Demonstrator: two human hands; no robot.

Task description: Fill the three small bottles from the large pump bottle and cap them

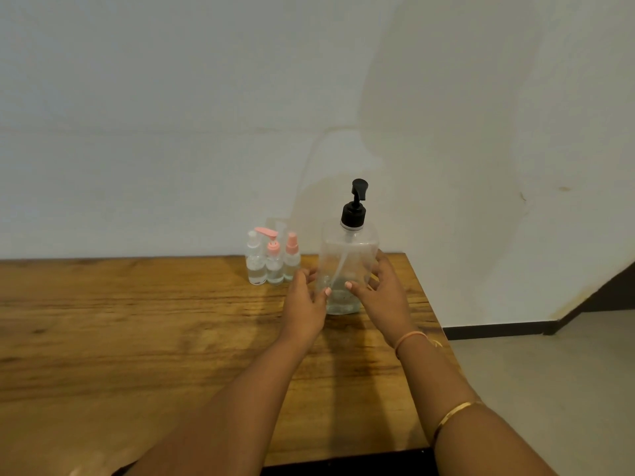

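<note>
The large clear pump bottle (347, 255) with a black pump head stands upright on the wooden table (137, 338), near its far right corner, with a little clear liquid at the bottom. My left hand (304, 305) curls round its left side, thumb on the front. My right hand (383, 297) curls round its right side in the same way. Three small clear bottles stand close together just left of it by the wall: one with a clear cap (256, 261), one with a pink pump top (274, 262) and one with a pink spray top (292, 257). Each holds clear liquid.
A pale wall rises directly behind the bottles. The table's right edge (443, 338) runs close to my right forearm, and beyond it the floor (549, 372) lies lower. A small clear object stands behind the small bottles, partly hidden.
</note>
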